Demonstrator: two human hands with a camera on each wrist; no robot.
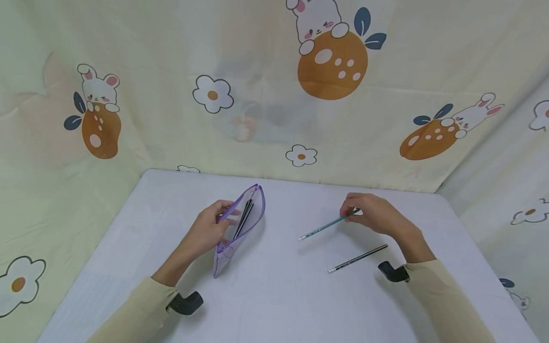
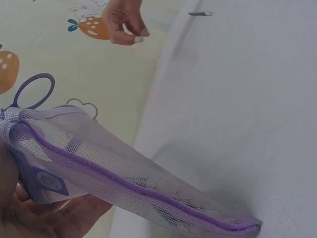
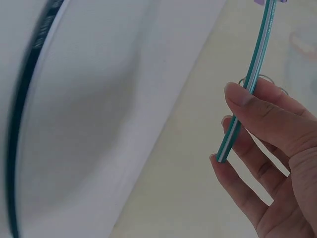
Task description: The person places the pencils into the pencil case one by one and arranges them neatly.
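Observation:
My left hand [image 1: 208,229] grips one side of a purple-trimmed mesh pencil case [image 1: 223,262], its zipped top gaping. Several dark pencils [image 1: 243,219] lie inside it. In the left wrist view the mesh side of the case [image 2: 99,153] and a purple label show, with fingers beneath. Over the table to the right, my right hand [image 1: 377,215] pinches a green pencil [image 1: 321,229] near its far end, the white eraser pointing left toward the case. In the right wrist view, thumb and fingers hold the green-and-silver striped pencil [image 3: 258,54].
A dark pencil [image 1: 358,258] with a white eraser lies on the white table [image 1: 283,295], just in front of the right hand. Cream cloth [image 1: 257,128] printed with rabbits and flowers hangs behind the table. A black strap piece [image 1: 185,303] sticks out at each wrist.

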